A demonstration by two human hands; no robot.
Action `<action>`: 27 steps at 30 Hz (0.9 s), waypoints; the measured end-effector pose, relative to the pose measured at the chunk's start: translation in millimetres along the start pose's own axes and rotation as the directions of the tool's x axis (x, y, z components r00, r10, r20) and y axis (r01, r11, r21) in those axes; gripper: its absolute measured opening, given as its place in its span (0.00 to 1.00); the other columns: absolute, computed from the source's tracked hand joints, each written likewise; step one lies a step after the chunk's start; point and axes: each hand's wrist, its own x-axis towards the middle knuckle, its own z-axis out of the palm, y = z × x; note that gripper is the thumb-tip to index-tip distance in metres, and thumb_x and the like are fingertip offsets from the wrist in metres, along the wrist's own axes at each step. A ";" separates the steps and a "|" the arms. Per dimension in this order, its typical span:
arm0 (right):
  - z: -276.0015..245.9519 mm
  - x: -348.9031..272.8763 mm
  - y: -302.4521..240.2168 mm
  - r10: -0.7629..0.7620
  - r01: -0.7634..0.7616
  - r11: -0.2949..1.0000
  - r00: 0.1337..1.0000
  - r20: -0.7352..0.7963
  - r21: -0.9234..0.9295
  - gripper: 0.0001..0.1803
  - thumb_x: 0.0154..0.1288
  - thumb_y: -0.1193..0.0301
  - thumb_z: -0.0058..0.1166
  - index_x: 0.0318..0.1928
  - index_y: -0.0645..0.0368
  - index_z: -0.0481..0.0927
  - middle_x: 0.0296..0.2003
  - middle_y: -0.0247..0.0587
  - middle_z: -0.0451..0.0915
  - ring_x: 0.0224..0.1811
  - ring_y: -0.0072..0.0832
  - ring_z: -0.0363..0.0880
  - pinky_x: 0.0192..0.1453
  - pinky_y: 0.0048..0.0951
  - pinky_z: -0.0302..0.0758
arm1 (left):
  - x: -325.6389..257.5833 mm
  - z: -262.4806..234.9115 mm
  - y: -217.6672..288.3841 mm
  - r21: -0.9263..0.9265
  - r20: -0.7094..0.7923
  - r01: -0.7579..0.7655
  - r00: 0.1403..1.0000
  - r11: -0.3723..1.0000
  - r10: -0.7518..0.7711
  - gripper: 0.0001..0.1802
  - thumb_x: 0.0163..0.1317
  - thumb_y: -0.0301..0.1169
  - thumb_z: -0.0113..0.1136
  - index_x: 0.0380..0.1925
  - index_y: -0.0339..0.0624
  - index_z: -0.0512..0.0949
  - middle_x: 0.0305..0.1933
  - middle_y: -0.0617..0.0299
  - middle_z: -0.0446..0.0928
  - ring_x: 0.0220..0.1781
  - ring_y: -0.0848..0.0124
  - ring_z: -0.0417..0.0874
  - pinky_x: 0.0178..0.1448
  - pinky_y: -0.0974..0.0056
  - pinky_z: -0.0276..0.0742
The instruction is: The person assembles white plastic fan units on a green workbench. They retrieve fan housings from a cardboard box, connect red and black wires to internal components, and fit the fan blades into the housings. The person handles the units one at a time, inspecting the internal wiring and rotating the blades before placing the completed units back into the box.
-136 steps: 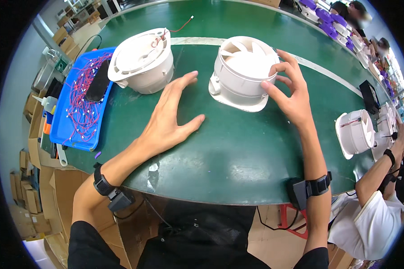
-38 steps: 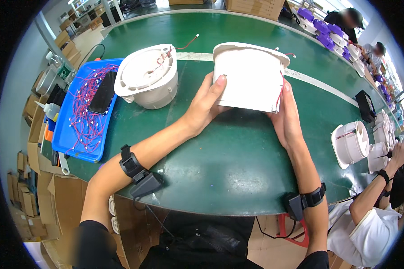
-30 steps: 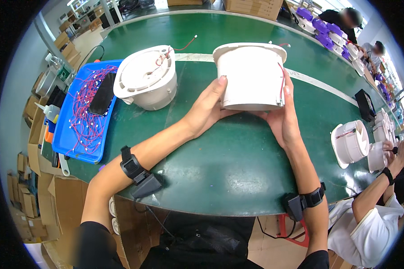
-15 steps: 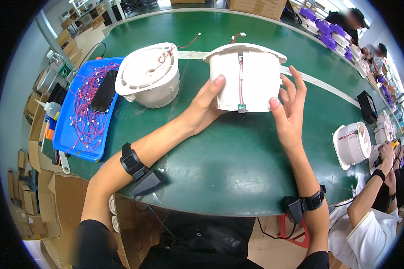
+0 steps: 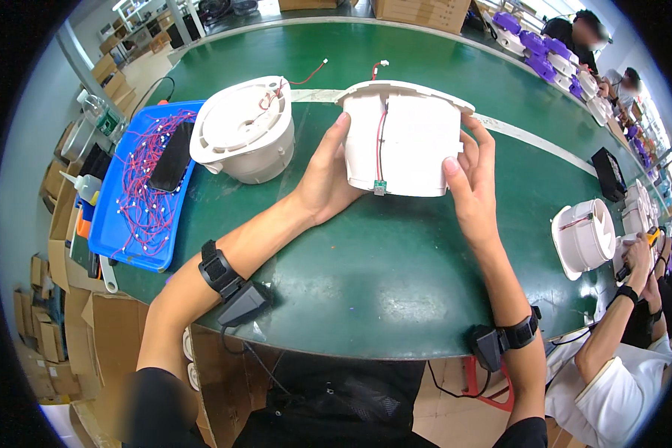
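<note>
Between my hands is a white plastic housing (image 5: 422, 149), tilted so its side wall faces me and its flanged rim is at the top. A red and black wire (image 5: 381, 145) runs down a groove in that wall to a small green circuit board (image 5: 380, 187) at the lower edge. My left hand (image 5: 325, 175) grips the housing's left side, thumb up along the wall, other fingers hidden behind. My right hand (image 5: 474, 187) closes on its right side, thumb on the front. Left of my left hand stands a similar white housing (image 5: 246, 138) with a loose red wire on top.
A blue tray (image 5: 145, 257) at the left holds many red wires with white connectors and a black phone (image 5: 172, 158). At the right are another white housing (image 5: 584, 237) and a black box (image 5: 608, 174). A co-worker's hand (image 5: 637, 257) works beyond them.
The held housing has turned slightly, with its wire and circuit board shifting left. My right fingers have drawn in against its side, and my left thumb has moved to its left edge.
</note>
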 end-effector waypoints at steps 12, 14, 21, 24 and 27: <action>4.7 -4.5 -6.0 0.053 -0.054 0.998 0.994 0.094 0.014 0.55 0.60 0.59 0.64 0.73 0.59 0.36 0.65 0.63 0.60 0.68 0.48 0.65 0.68 0.45 0.67 | -1.1 1.4 0.0 0.066 0.006 0.002 1.000 0.998 -0.002 0.47 0.65 0.69 0.40 0.71 0.43 0.59 0.71 0.56 0.65 0.72 0.61 0.65 0.73 0.51 0.60; 5.7 -4.8 -7.1 0.057 -0.058 0.998 0.994 0.095 0.008 0.53 0.62 0.59 0.63 0.73 0.59 0.37 0.65 0.63 0.60 0.68 0.48 0.65 0.68 0.45 0.66 | -1.1 0.7 -0.1 0.059 0.007 -0.001 1.000 0.998 0.001 0.47 0.65 0.69 0.40 0.71 0.43 0.59 0.71 0.56 0.65 0.72 0.61 0.65 0.73 0.51 0.60; 3.1 -3.8 -7.4 0.039 -0.039 0.999 0.998 0.051 0.008 0.43 0.70 0.59 0.53 0.73 0.60 0.42 0.66 0.63 0.60 0.66 0.45 0.67 0.66 0.41 0.68 | -1.7 2.5 1.0 0.022 0.011 0.002 1.000 1.000 -0.002 0.47 0.65 0.68 0.40 0.71 0.41 0.59 0.71 0.55 0.65 0.72 0.61 0.66 0.74 0.51 0.60; 2.5 -2.2 -5.1 0.017 -0.017 1.000 1.000 0.024 0.026 0.40 0.71 0.59 0.51 0.72 0.61 0.45 0.66 0.63 0.60 0.64 0.42 0.69 0.64 0.39 0.70 | -1.4 1.8 1.4 0.001 -0.002 0.014 1.000 1.000 -0.014 0.47 0.65 0.68 0.40 0.71 0.42 0.59 0.71 0.55 0.65 0.72 0.60 0.66 0.74 0.51 0.59; 0.3 -3.4 -2.8 0.070 -0.070 0.996 0.998 0.003 0.054 0.38 0.73 0.58 0.50 0.71 0.63 0.48 0.65 0.62 0.61 0.62 0.39 0.69 0.63 0.38 0.70 | -1.8 1.7 2.7 -0.027 0.020 0.013 1.000 1.000 -0.013 0.47 0.65 0.68 0.40 0.71 0.42 0.59 0.72 0.54 0.64 0.72 0.60 0.66 0.74 0.50 0.59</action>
